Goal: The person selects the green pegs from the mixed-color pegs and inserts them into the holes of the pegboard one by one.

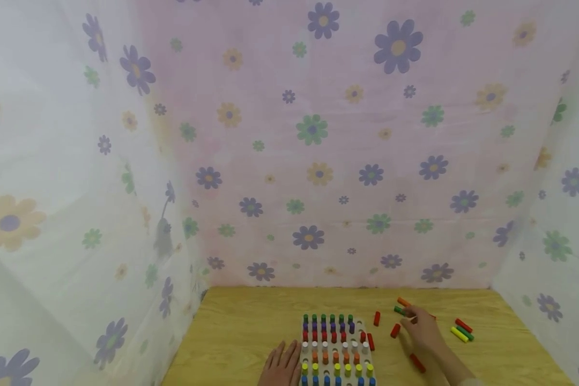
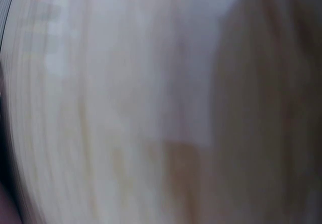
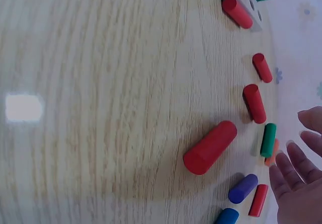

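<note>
Near the front edge of the pale wooden desk [image 1: 241, 332], the left hand [image 1: 281, 367] lies flat with its fingers straight and relaxed, just beside the left side of the white wooden pegboard [image 1: 336, 351]; the left wrist view is too blurred to add anything. The pegboard stands at the middle of the front edge and carries rows of upright round pegs, green at the back, then purple, red, white, orange, yellow and blue. To its right, loose red wooden pegs [image 1: 395, 331] lie scattered on the desk. Further right, the right hand [image 1: 422, 328] hovers over these with its fingers [image 3: 287, 171] spread and loose, gripping nothing, nearest a green wooden peg [image 3: 268, 139] and an orange one partly hidden under it. Toward the right edge lie a yellow, a green and a red peg [image 1: 462, 329] side by side.
</note>
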Demonstrator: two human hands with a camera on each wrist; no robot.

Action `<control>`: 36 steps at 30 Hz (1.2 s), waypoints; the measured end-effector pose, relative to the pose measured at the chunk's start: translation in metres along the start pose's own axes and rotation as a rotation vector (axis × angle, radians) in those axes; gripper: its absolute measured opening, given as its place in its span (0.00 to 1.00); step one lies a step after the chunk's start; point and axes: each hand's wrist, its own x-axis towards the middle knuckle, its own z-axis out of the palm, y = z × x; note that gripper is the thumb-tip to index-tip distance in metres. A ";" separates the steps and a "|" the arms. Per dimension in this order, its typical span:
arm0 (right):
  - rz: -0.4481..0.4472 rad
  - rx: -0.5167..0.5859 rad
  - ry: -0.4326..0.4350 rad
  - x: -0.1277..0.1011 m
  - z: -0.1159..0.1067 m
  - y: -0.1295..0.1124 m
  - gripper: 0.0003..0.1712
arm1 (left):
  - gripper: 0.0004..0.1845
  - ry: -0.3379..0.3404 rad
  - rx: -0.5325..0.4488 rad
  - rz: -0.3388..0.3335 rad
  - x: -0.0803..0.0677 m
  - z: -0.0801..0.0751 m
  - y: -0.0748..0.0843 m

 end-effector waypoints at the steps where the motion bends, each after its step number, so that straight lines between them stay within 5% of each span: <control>1: -0.005 -0.005 0.003 0.001 -0.001 0.001 0.23 | 0.35 0.004 -0.006 0.001 0.000 0.000 0.000; 16: 0.027 -0.075 -0.051 0.011 0.011 0.015 0.27 | 0.37 -0.010 0.066 0.007 -0.005 0.010 0.000; 27: -0.005 -0.118 -0.021 0.024 0.015 0.001 0.30 | 0.33 0.037 0.025 0.021 -0.001 0.004 -0.003; 36: -0.002 -0.168 -0.013 0.032 0.019 0.005 0.21 | 0.33 0.029 -0.009 0.026 -0.001 0.002 -0.002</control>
